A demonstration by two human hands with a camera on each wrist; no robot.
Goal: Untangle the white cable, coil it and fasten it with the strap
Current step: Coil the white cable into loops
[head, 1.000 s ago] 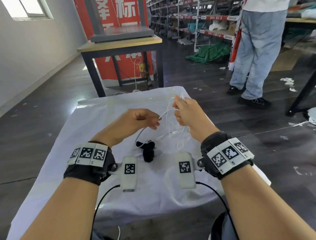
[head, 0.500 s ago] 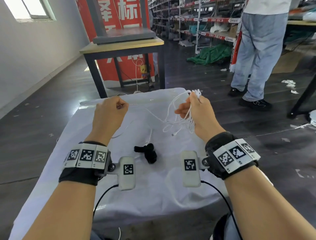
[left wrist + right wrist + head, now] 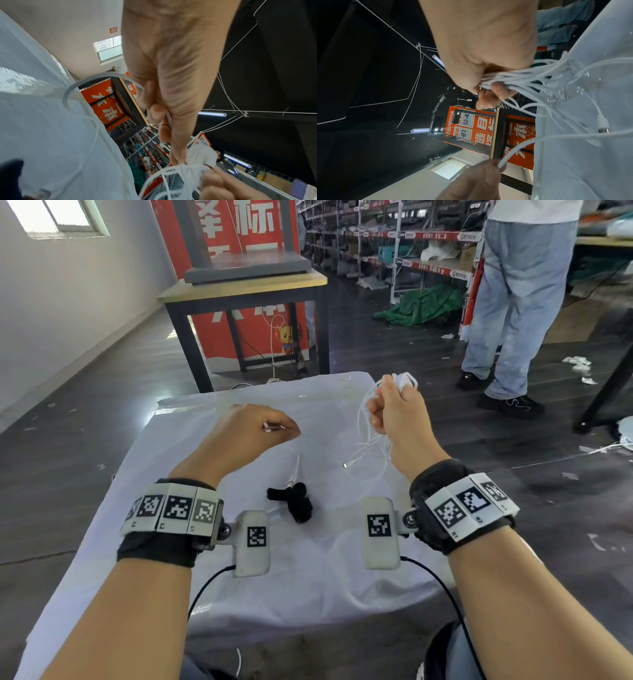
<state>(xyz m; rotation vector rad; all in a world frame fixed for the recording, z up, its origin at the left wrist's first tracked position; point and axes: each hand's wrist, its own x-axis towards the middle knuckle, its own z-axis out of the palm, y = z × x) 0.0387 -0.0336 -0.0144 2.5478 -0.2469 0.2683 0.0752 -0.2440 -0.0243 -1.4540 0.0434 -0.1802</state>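
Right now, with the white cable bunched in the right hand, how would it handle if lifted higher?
Probably floppy: the white cable droops in loose loops below the right hand. Likely light, since the left hand merely pinches one strand. Loops may snag.

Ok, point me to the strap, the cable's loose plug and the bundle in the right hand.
strap (image 3: 298, 503): head view, middle of the black strap lying on the cloth.
plug (image 3: 602, 123): right wrist view, white plug body.
bundle (image 3: 513, 79): right wrist view, strands beside the right hand (image 3: 481, 44).
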